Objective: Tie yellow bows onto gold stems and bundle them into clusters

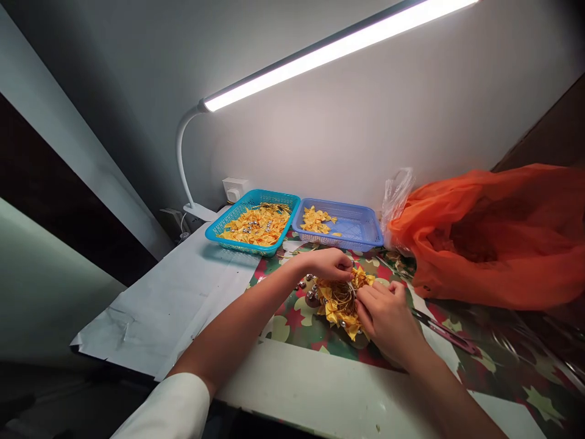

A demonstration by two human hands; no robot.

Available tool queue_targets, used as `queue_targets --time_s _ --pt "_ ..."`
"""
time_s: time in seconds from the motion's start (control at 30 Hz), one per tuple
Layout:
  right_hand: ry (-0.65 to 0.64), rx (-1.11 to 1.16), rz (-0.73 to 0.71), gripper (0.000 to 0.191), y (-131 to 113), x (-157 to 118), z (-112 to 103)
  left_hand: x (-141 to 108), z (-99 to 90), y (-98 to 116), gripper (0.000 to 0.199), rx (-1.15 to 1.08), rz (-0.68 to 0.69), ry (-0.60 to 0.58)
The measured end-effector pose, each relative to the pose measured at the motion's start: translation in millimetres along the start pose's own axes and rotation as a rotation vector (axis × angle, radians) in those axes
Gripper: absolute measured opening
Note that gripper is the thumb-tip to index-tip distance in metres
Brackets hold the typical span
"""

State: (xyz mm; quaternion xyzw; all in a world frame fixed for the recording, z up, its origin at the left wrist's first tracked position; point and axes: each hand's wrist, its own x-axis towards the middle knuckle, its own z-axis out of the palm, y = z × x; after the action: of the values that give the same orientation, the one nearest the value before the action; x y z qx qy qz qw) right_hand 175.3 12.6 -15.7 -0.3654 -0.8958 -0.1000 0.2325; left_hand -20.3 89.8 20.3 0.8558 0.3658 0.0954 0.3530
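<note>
"Desk (301,363) first: what covers it?"
"White paper (150,311) at frame left, a camouflage-patterned sheet (292,323) toward the lower right."
"And the room?"
"Pale wall (320,134) fills the upper half, a lit clip lamp (338,53) stretching across. Turquoise basket (244,245) and violet-blue basket (356,230) stand mid-frame, an orange bag (503,274) at right."
"Who holds what?"
"Left hand (333,264) and right hand (381,305) both pinch the yellow ribbon-flower cluster (338,311), right of lower centre on that sheet; which strands, I cannot tell."

Your near flowers (335,313) are golden yellow, on a cloth (292,323) patterned in green, red and cream with stars. Farther off, your left basket (260,249) is teal, the tray (359,228) beside it periwinkle, and the right-hand bag (503,286) orange.
</note>
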Motion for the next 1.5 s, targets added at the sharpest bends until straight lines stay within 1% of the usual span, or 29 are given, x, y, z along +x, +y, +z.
queue_targets --time_s 0.1,0.17,0.2,0.23,0.3,0.37,0.4,0.43,0.5,0.57,0.63,0.7,0.77,0.83,0.97,1.17,1.23,1.37,1.5 --pt "-0.003 0.016 -0.003 0.024 0 0 1 3 1.8 2 0.028 0.048 -0.022 0.033" --pt "-0.002 0.043 0.027 0.024 0 -1 1 -1 -7.1 2 0.029 0.084 -0.068 0.088" --pt "-0.001 0.065 0.047 0.024 0 -1 1 -6 -15.9 1 0.031 0.106 -0.104 0.138" --pt "0.0 0.092 0.066 0.025 0 -1 1 -13 -27.2 -1 0.033 0.135 -0.15 0.214" --pt "0.005 0.15 0.106 0.025 0 -1 0 -36 -54.7 -12 0.033 0.215 -0.29 0.426" --pt "0.01 0.195 0.134 0.025 0 0 1 -67 -81.6 -31 0.03 0.302 -0.469 0.623" --pt "0.012 0.206 0.142 0.025 0 0 1 -82 -92.3 -43 0.029 0.337 -0.565 0.687" --pt "0.011 0.211 0.147 0.025 0 0 3 -97 -100.3 -55 0.027 0.362 -0.652 0.721" --pt "0.0 0.216 0.147 0.025 0 -1 5 -118 -107.8 -79 0.029 0.38 -0.773 0.715" --pt "-0.011 0.229 0.146 0.025 1 -2 7 -128 -106.2 -98 0.033 0.364 -0.819 0.64" --pt "-0.016 0.242 0.148 0.025 1 -3 9 -129 -100.5 -111 0.035 0.319 -0.808 0.54" --pt "-0.015 0.247 0.155 0.025 2 -4 9 -124 -95.0 -119 0.036 0.274 -0.796 0.461" --pt "-0.014 0.246 0.159 0.025 2 -5 9 -119 -91.8 -124 0.037 0.249 -0.818 0.423" --pt "-0.016 0.247 0.159 0.025 2 -5 8 -116 -91.1 -127 0.037 0.243 -0.858 0.415" --pt "-0.012 0.252 0.165 0.024 2 -5 8 -118 -93.6 -131 0.035 0.24 -0.91 0.436" --pt "-0.006 0.269 0.181 0.025 3 -6 9 -130 -98.3 -133 0.034 0.244 -0.979 0.581" --pt "-0.009 0.274 0.182 0.025 3 -6 9 -133 -99.0 -134 0.035 0.23 -0.995 0.611" --pt "-0.019 0.284 0.19 0.025 2 -6 8 -135 -101.0 -136 0.036 0.213 -1.01 0.649" --pt "-0.028 0.293 0.196 0.025 2 -5 7 -134 -103.8 -138 0.036 0.267 -1.013 0.675"
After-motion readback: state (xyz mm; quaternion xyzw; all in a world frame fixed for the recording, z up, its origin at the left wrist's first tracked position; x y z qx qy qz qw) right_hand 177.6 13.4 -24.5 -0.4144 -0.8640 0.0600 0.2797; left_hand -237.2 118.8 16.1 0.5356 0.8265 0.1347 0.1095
